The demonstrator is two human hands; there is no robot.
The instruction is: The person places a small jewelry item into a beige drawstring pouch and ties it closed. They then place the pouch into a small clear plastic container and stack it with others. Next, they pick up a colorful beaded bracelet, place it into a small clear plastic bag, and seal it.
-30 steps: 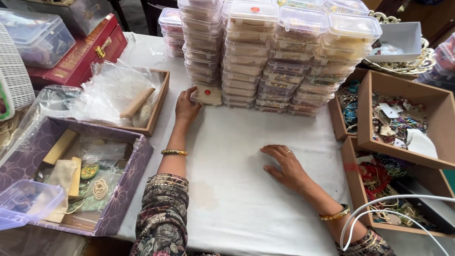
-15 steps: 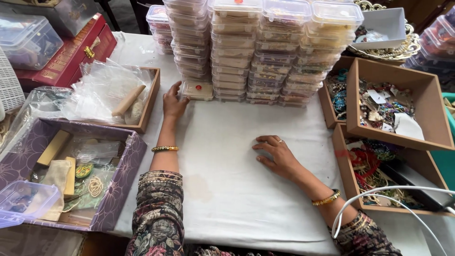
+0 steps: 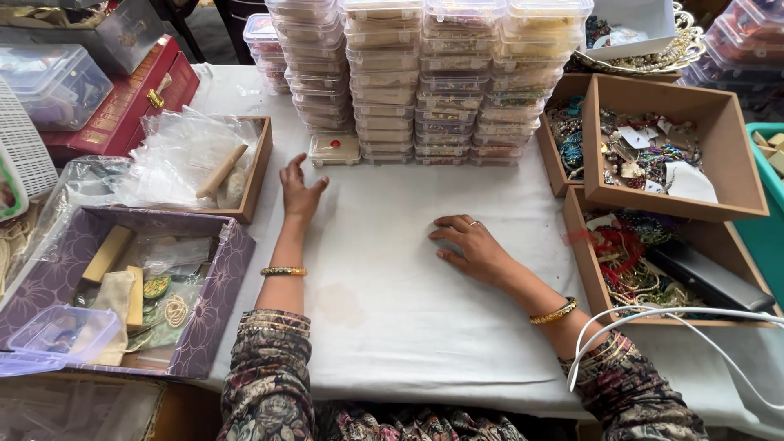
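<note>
Head view: small clear box (image 3: 335, 149) set down beside stacked boxes (image 3: 425, 82); left hand (image 3: 299, 192) just short of it, fingers spread, empty; right hand (image 3: 474, 247) flat on white cloth (image 3: 392, 286), fingers loosely spread; nothing else handled

table (image 3: 392, 327): white cloth cover, faint stain near front edge | left: red case (image 3: 122, 102), white basket (image 3: 20, 151), purple-lined box (image 3: 216, 302) | right: wooden trays (image 3: 735, 175), teal bin (image 3: 763, 237) | light: even, soft daylight
</note>
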